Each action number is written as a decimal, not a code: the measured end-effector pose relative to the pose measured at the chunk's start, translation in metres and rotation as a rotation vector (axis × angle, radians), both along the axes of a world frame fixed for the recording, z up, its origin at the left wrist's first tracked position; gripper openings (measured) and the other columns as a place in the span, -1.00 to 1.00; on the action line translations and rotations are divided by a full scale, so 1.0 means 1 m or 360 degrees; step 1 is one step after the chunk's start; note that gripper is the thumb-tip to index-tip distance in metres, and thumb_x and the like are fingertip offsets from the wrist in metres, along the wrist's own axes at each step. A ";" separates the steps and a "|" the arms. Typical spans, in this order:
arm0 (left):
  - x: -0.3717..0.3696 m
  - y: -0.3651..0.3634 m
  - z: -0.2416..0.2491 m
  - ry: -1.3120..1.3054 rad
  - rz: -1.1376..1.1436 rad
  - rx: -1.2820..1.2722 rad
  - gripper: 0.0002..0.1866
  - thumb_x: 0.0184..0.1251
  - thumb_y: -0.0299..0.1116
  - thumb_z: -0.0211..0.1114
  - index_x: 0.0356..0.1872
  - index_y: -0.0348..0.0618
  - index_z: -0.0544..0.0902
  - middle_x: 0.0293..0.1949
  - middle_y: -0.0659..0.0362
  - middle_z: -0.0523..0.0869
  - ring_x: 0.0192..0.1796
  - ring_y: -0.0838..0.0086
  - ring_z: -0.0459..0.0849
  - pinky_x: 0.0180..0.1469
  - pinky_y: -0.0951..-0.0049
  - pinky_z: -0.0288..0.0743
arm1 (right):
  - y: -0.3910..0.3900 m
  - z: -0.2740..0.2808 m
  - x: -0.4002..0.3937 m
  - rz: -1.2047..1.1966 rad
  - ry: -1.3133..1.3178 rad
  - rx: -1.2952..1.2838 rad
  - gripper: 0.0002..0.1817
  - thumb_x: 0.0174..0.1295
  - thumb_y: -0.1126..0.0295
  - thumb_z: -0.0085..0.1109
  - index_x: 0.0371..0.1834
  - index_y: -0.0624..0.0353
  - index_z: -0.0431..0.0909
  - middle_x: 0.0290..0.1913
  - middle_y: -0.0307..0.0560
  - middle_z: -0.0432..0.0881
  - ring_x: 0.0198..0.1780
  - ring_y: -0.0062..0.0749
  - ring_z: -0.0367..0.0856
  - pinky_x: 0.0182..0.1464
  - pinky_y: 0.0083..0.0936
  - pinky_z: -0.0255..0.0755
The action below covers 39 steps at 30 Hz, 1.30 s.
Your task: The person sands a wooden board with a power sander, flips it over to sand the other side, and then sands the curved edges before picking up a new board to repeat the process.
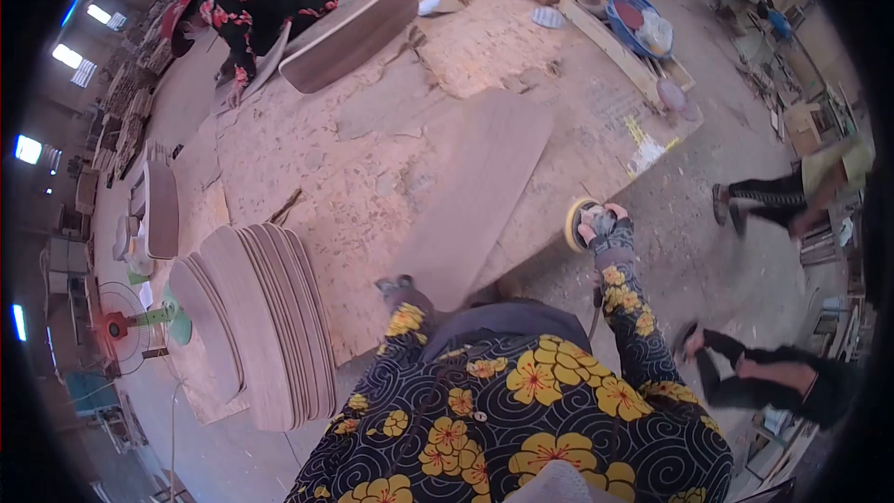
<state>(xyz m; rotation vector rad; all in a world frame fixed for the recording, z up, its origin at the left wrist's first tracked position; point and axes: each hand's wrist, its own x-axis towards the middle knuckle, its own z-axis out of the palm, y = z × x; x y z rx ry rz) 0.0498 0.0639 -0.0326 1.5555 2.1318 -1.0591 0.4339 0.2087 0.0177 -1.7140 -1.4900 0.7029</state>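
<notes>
A long curved wooden panel [475,186] lies slantwise on the worktable in front of me. At its near left end is my left hand [400,291], in a dark glove, touching or just beside the edge; its finger shape is unclear. My right hand [603,222] is closed round a round sander with a yellow rim [575,224], tilted beside the table's right edge and apart from the panel. A stack of similar curved panels [279,326] stands to the left of my left hand.
Another person [247,14] bends beside a curved panel [354,35] at the far left. A blue basin [639,23] and a wooden frame [605,47] sit at the far right. A fan [116,324] stands left. Two people [768,196] [759,374] are on the right.
</notes>
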 end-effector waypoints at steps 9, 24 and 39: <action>0.005 0.001 -0.062 -0.1377 -0.0350 0.0367 -0.59 0.38 -0.09 0.09 0.04 -0.14 0.64 0.11 0.01 0.64 0.04 0.16 0.67 0.15 0.19 0.46 | -0.003 0.045 -0.040 0.0216 0.0099 0.0213 -0.27 -0.18 0.30 0.56 0.13 0.16 0.44 0.05 0.08 0.47 0.12 -0.09 0.44 0.21 -0.21 0.32; -0.132 0.232 0.051 -0.0927 0.0892 0.1192 -0.22 0.18 -0.03 0.37 0.38 -0.20 0.35 0.30 -0.20 0.45 0.36 0.08 0.44 0.37 0.24 0.33 | -0.057 0.065 -0.049 0.0531 -0.0133 0.0254 -0.28 -0.21 0.35 0.57 0.10 0.10 0.43 0.01 0.08 0.44 0.08 -0.01 0.44 0.17 -0.16 0.32; -0.067 0.040 0.039 -0.2168 0.1529 0.1531 -0.49 -0.01 -0.42 0.50 0.05 -0.28 0.62 -0.16 0.05 0.76 -0.12 0.36 0.69 -0.01 0.34 0.54 | 0.004 0.086 -0.159 0.1377 -0.0337 0.0465 -0.33 -0.06 0.13 0.47 0.10 0.11 0.37 -0.03 0.13 0.46 0.00 0.05 0.46 0.07 -0.12 0.40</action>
